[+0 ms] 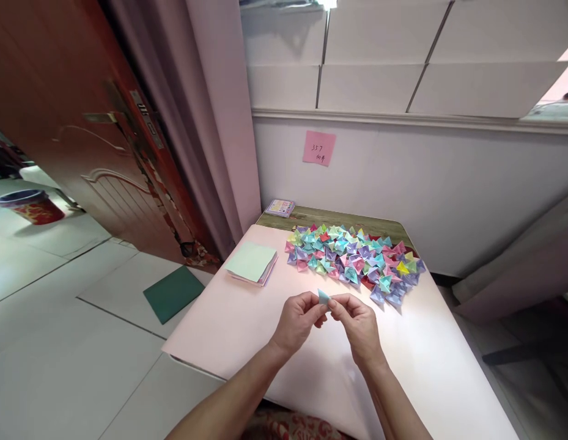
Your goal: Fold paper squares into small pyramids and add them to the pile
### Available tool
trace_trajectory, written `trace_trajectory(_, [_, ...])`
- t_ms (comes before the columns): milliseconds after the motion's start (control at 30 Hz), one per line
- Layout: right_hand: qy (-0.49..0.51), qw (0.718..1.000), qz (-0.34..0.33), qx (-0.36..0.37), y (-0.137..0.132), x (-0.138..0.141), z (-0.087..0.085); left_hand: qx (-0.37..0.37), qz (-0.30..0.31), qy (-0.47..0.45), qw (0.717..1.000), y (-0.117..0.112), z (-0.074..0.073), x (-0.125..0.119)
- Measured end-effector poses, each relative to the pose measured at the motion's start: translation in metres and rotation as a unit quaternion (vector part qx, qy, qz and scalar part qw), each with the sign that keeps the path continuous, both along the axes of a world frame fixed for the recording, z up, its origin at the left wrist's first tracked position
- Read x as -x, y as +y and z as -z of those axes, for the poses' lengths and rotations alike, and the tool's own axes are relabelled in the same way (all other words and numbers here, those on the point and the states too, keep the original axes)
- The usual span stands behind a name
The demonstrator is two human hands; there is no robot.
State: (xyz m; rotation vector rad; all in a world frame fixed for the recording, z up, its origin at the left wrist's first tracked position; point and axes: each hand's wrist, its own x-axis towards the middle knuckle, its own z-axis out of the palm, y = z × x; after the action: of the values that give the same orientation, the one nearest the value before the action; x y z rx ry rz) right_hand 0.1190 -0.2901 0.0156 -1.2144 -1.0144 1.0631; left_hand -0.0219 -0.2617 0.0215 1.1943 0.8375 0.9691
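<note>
Both my hands meet over the middle of the pink table cover (228,330). My left hand (296,322) and my right hand (359,326) pinch a small light-blue folded paper piece (323,297) between their fingertips. Just beyond them lies a big pile of several small folded paper pieces (354,260) in many colours. A stack of flat square paper sheets (251,263), pale green on top, lies to the left of the pile.
A small paper pack (280,208) sits at the table's far left corner by the wall. A pink sticky note (318,148) hangs on the wall. On the floor to the left lie a dark green sheet (172,293) and a bucket (30,205). A curtain (196,122) and a wooden door (59,110) stand to the left.
</note>
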Motion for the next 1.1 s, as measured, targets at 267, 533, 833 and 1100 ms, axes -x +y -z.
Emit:
trace_trajectory(267, [0.070, 0.996, 0.016, 0.058, -0.009, 0.006, 0.012, -0.035, 0.031, 0.028, 0.999, -0.003, 0.006, 0.018])
trace_trajectory(533, [0.066, 0.995, -0.036, 0.064, -0.008, 0.022, 0.025, 0.024, 0.005, 0.032, 0.999, 0.000, 0.025, 0.032])
trace_trajectory(833, [0.107, 0.989, -0.049, 0.084, -0.014, 0.037, 0.032, -0.018, 0.000, 0.026, 1.000, -0.002, 0.030, 0.041])
trace_trajectory(1100, [-0.005, 1.000, -0.009, 0.017, -0.023, 0.051, 0.026, -0.068, -0.003, 0.012, 0.998, -0.012, 0.023, 0.045])
